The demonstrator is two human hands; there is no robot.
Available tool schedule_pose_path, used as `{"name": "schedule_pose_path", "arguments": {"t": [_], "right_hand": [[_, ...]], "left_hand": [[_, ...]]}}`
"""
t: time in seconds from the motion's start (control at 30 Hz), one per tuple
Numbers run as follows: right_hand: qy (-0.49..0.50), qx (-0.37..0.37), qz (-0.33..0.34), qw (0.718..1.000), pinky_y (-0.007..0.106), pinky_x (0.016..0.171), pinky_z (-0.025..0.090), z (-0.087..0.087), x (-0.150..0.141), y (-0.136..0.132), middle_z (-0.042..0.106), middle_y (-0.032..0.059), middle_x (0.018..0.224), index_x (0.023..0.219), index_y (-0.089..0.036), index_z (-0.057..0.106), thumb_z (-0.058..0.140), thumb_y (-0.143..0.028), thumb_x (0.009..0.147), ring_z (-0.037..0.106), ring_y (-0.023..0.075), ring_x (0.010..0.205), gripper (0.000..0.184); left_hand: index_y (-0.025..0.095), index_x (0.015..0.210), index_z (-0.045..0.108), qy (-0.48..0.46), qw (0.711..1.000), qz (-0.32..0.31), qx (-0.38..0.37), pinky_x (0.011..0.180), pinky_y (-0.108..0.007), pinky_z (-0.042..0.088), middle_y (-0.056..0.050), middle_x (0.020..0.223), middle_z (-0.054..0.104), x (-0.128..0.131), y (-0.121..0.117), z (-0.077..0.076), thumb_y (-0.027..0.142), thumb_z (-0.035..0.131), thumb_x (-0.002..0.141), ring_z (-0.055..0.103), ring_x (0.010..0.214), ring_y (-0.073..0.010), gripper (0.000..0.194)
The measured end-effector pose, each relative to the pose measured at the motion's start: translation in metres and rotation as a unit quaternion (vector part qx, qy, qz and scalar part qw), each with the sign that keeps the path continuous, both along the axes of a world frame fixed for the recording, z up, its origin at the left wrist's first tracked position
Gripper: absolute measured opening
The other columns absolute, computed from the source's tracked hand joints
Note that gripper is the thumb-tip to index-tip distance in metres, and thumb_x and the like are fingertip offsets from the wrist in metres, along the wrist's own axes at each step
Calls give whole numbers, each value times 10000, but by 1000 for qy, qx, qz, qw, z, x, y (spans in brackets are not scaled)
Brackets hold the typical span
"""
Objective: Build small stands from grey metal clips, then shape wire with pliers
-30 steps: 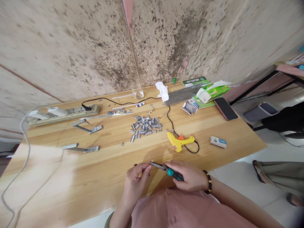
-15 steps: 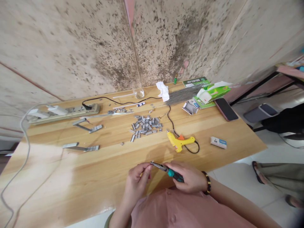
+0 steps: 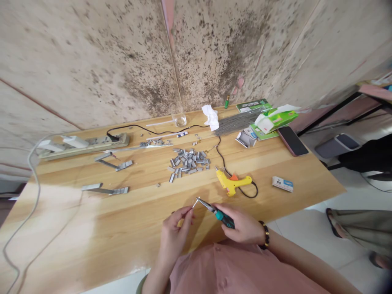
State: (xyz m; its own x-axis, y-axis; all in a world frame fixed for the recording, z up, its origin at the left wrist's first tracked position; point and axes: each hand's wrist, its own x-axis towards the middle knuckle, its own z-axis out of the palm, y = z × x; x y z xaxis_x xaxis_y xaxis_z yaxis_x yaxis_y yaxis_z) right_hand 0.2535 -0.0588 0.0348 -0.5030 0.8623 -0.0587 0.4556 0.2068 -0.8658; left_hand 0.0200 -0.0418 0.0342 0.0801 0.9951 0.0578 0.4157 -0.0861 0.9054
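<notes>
My left hand [image 3: 177, 229] pinches a short, thin, silvery strip [image 3: 195, 203] between thumb and fingers; its exact kind is too small to make out. My right hand [image 3: 241, 224] is wrapped round the dark and teal handles of needle-nose pliers [image 3: 223, 217]. The pliers' tips meet the upper end of the strip. Beyond my hands lies a heap of small grey metal staples or clips [image 3: 188, 161]. A yellow glue gun [image 3: 232, 182] rests on its side just past my right hand.
On the wooden table [image 3: 147, 228] are two bent grey staple strips [image 3: 105, 189], a power strip [image 3: 88, 146], a glass [image 3: 180, 119], a bundle of thin wires [image 3: 235, 122], a tissue pack [image 3: 277, 119], a phone [image 3: 292, 141] and a small box [image 3: 282, 184]. A person's leg [image 3: 358, 222] shows at right.
My left hand has shifted slightly left and down, so more of the strip shows. The pliers' tips have risen a little, away from my left fingertips.
</notes>
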Motion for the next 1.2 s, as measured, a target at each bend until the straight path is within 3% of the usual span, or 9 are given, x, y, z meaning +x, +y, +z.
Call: {"name": "schedule_pose_path", "arguments": {"t": [0.2,0.47,0.57,0.7,0.8,1.2], "right_hand": [[-3,-6,1,1000,358,1047,392,4,-2,1,507,118,1369,1390,-161,386,525,-125,762,492,232,1241,644],[-1,7,2,1000,367,1035,401,0,-1,0,536,116,1337,1385,-172,398,526,-123,763,511,234,1217,636],[1,6,0,1000,364,1023,414,1,-2,0,545,117,1328,1385,-175,404,517,-111,758,521,236,1208,639],[-3,-5,-3,1000,370,1006,427,3,-4,-1,559,116,1317,1386,-175,408,513,-109,750,543,241,1181,648],[-7,-18,-9,1000,378,998,430,4,-6,-1,564,118,1313,1384,-169,416,513,-120,753,552,246,1169,641],[-22,-34,10,999,374,986,428,7,-8,0,563,124,1305,1394,-163,398,531,-142,748,548,250,1161,660]], "left_hand": [[164,782,657,0,999,-6,-45,552,-207,480,12,585,636,1,0,7,322,551,860,598,512,-110,206],[154,774,624,-82,986,-18,-141,520,-214,468,16,554,602,1,-1,4,368,528,873,568,484,-111,255],[155,792,634,-64,992,-19,-107,549,-224,488,2,596,624,2,0,1,354,536,867,591,529,-122,234],[167,906,684,27,1000,1,6,631,-240,512,-22,703,689,3,2,-4,307,620,811,639,630,-143,181],[182,888,705,66,996,-2,53,634,-232,508,-21,706,704,3,3,-5,278,602,827,650,627,-139,154],[158,810,711,-1,999,0,-48,555,-218,511,-2,580,657,5,2,3,329,570,836,625,534,-137,223]]}}
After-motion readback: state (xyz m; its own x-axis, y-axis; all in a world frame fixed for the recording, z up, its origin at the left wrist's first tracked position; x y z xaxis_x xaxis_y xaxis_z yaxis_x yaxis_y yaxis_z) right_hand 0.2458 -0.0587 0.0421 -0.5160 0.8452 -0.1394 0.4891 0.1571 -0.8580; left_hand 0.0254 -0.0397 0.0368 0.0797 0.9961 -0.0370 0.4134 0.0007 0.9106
